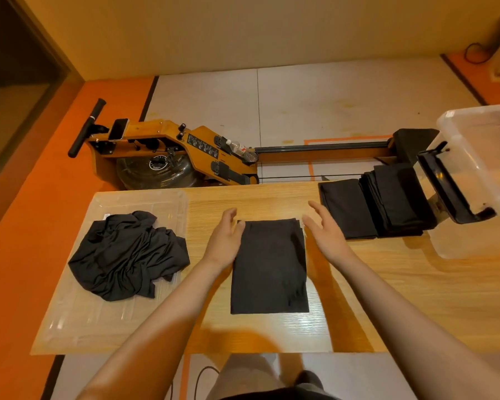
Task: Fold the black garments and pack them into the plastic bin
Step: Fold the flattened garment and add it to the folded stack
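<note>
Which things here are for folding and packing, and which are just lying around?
For the job: folded garment, crumpled garment, folded stack, plastic bin, clear lid.
Just lying about: rowing machine, water bottle.

Only one view exists: a wide-angle camera worn on the person's head. It looks forward and steeply down at the tabletop [272, 197], which is near and fills the lower half. Toward 12 o'clock it reaches the floor [329, 105] and the wall [243, 30] behind. At 3 o'clock the frame edge cuts the plastic bin [474, 145].
</note>
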A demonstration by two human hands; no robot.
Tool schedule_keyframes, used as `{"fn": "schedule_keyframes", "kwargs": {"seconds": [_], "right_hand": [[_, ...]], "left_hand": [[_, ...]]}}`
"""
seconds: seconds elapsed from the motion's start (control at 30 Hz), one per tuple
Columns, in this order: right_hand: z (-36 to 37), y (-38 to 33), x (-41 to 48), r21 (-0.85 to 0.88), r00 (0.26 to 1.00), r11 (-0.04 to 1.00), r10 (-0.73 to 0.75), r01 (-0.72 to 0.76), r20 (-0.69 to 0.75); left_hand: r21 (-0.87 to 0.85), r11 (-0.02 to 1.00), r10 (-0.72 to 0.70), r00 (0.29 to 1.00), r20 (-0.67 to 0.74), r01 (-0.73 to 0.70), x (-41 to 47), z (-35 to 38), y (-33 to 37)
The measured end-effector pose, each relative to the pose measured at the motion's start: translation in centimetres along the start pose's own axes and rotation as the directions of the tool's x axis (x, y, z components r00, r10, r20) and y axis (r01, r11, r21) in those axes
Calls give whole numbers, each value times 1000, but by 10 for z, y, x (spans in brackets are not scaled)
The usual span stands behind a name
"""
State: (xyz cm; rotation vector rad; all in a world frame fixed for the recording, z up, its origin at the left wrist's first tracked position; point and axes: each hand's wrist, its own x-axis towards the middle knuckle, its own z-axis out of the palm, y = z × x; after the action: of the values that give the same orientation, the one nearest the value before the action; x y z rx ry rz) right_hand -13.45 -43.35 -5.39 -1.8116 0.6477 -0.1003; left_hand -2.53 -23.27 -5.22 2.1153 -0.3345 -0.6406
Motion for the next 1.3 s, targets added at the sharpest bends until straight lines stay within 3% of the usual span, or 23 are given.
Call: {"fn": "schedule_keyframes", "kwargs": {"seconds": [0.1,0.17,0.27,0.33,0.43,0.73,1.0,1.13,1.2,1.3], "right_hand": [[9,27,-15,-348,980,916,-198,197,33],[22,49,-34,-570,913,713,-341,408,226],[45,77,-65,-641,810,495,-358,587,464],[54,94,-83,-659,799,453,-314,601,513],[57,107,-101,-695,809,413,-284,588,515],[52,108,-122,-675,797,428,-258,601,546],[44,130,-154,-654,758,385,-362,651,542],[30,133,-164,-624,736,394,-419,675,531],[23,124,-163,-567,780,535,-424,626,460],[13,99,-154,-495,897,766,-241,410,370]], "left_hand": [[345,918,202,979,15,-195,-18,17,-25],[506,797,297,944,145,-329,-36,30,-44],[622,622,361,879,310,-475,-62,41,-76],[632,541,392,831,395,-555,-81,44,-98],[621,516,419,806,417,-590,-105,45,-117],[692,483,395,838,375,-537,-131,62,-123],[654,418,588,737,335,-631,-157,74,-145],[598,536,526,789,317,-597,-167,69,-141],[540,654,469,844,259,-529,-166,69,-131],[426,837,318,939,133,-344,-165,56,-97]]}}
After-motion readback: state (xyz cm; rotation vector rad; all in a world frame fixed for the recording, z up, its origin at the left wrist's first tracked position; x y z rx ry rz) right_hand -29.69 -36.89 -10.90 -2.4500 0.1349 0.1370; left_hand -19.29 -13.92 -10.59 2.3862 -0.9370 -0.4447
